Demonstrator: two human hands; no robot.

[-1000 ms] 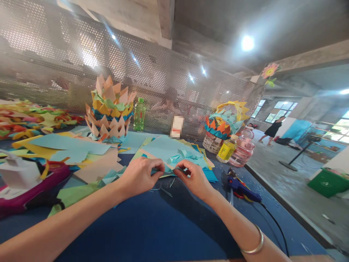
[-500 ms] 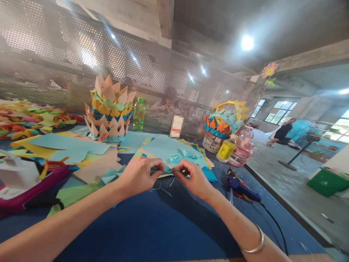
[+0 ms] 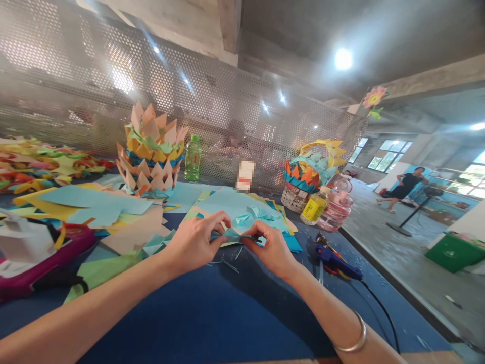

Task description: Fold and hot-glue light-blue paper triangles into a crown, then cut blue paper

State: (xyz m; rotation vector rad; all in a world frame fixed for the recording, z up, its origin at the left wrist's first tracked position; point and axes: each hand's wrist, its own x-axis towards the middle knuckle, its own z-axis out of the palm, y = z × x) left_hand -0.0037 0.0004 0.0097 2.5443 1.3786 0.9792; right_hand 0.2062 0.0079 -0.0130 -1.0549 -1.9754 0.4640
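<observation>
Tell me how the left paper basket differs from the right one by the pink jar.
The left basket is taller, in two stacked tiers; the right basket is lower. The left basket has no handle; the right basket has a yellow arched one. Peach points dominate the left basket, orange and teal the right basket. Both are made of folded paper points and stand on the blue table.

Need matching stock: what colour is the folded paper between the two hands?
Light blue folded paper, pinched by left hand and right hand; head view.
</observation>
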